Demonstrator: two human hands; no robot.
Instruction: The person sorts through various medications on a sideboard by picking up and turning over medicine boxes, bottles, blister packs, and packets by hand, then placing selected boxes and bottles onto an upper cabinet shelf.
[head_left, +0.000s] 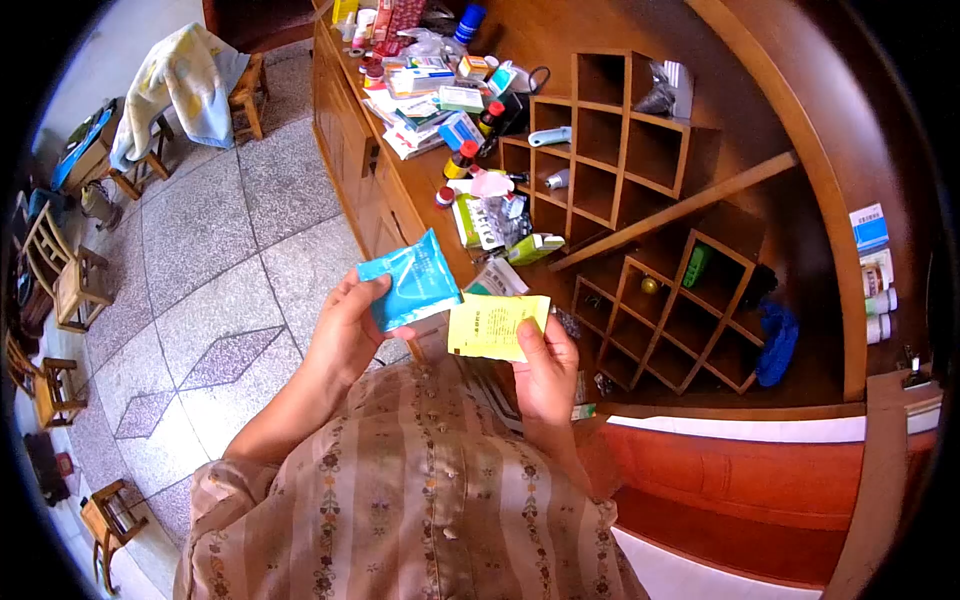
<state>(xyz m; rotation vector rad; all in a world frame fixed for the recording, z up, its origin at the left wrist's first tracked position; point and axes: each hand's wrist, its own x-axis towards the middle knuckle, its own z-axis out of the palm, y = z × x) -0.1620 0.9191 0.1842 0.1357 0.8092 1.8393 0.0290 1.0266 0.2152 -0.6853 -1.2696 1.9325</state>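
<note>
My left hand is closed on a shiny blue packet, its thumb across the left side. A flat yellow packet with printing on its front is pinched in my right hand, thumb on top. Both packets are held up side by side in front of my body, their near edges meeting or slightly overlapping. Behind them, on the wooden cabinet top, lie a green-and-white box and another green box. What the packets contain does not show.
Boxes, papers and bottles crowd the cabinet top, among them a red-capped bottle. Lattice shelves stand to the right, with a blue plastic bag near the lower ones. Wooden chairs line the tiled floor at left.
</note>
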